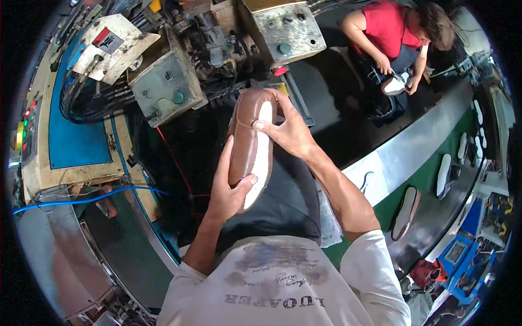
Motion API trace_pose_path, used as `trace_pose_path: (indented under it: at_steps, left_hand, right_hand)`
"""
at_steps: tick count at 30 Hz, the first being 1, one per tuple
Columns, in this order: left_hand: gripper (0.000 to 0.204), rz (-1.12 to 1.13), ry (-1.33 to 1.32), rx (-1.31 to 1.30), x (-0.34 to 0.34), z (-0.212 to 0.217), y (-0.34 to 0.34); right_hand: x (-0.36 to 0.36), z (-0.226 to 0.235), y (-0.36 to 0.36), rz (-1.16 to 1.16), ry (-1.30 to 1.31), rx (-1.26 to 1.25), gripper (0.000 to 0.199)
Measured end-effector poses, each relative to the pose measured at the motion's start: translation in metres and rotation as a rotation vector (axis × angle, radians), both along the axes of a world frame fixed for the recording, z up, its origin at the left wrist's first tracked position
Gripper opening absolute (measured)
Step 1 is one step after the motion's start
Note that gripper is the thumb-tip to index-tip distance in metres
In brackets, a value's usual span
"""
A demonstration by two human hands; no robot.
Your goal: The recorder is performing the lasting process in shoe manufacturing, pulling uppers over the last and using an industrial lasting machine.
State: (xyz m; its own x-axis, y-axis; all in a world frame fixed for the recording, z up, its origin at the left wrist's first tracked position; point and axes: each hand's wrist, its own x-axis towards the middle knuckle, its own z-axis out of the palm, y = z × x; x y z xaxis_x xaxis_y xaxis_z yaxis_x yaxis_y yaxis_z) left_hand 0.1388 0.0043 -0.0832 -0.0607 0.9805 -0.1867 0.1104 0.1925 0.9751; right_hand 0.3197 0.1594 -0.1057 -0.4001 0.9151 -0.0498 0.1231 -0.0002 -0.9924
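Note:
Both my hands hold a brown leather shoe upper (pixel 243 146) in front of my body, with its white underside (pixel 263 155) turned partly to the right. Near its lower end, my left hand (pixel 230 190) grips it, the thumb pressed on the white edge and the fingers along the brown side. At the upper end, my right hand (pixel 288 127) is closed round it, its thumb lying on the white sole face. The fingertips behind the shoe are hidden. Beyond the shoe stands a machine (pixel 215 49) with grimy metal parts.
Two control boxes (pixel 168 84) with buttons flank the machine. On the right, a green conveyor belt (pixel 383 214) carries several shoes, one brown-edged shoe (pixel 405 213) nearest. At upper right, a person in red (pixel 386 27) works on another shoe (pixel 396 84). A blue hose (pixel 92 198) crosses at left.

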Motion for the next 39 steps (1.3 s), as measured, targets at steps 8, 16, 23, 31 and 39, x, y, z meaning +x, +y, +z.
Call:
trace_pose_path:
  at_steps: [8,16,23,31,39]
  left_hand:
    - [0.098,-0.128,0.332,0.095,0.034,0.0,-0.026]
    - [0.098,-0.153,0.243,0.002,0.033,-0.022,-0.042]
    - [0.097,-0.159,0.408,0.078,0.042,-0.031,-0.057]
    - [0.097,-0.192,0.299,0.091,0.038,-0.051,-0.053]
    - [0.095,-0.18,0.069,-0.085,0.026,-0.072,-0.045]
  right_hand:
    - [0.033,-0.003,-0.054,-0.011,0.013,0.053,0.139]
    - [0.054,-0.048,-0.065,0.025,0.174,-0.232,0.118]
    - [0.057,-0.052,-0.066,-0.017,0.047,-0.043,0.1]
    - [0.048,-0.074,-0.077,-0.109,0.115,-0.164,0.116]
    - [0.078,-0.092,-0.074,-0.151,0.14,-0.512,0.066]
